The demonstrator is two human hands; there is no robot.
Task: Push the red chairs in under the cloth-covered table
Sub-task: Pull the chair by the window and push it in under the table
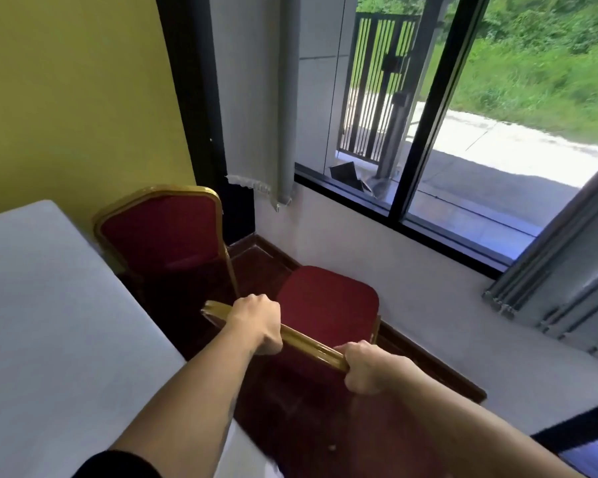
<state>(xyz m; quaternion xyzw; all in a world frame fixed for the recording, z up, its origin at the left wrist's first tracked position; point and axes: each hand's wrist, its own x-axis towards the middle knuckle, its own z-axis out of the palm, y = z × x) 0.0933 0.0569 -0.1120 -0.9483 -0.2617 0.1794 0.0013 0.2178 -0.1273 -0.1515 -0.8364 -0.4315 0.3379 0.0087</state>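
A red chair (327, 301) with a gold frame stands in front of me, its seat pointing toward the window wall. My left hand (256, 322) and my right hand (365, 369) both grip the gold top rail of its backrest. The chair sits to the right of the white cloth-covered table (42, 322), apart from it. A second red chair (163, 232) stands at the table's far end, its back facing me and close against the table edge.
A white wall with a dark wooden skirting (428, 360) runs close along the right of the held chair. Above it is a black-framed window (425, 108). Grey vertical blinds (563, 270) hang at the right. A yellow wall (76, 98) is behind the table.
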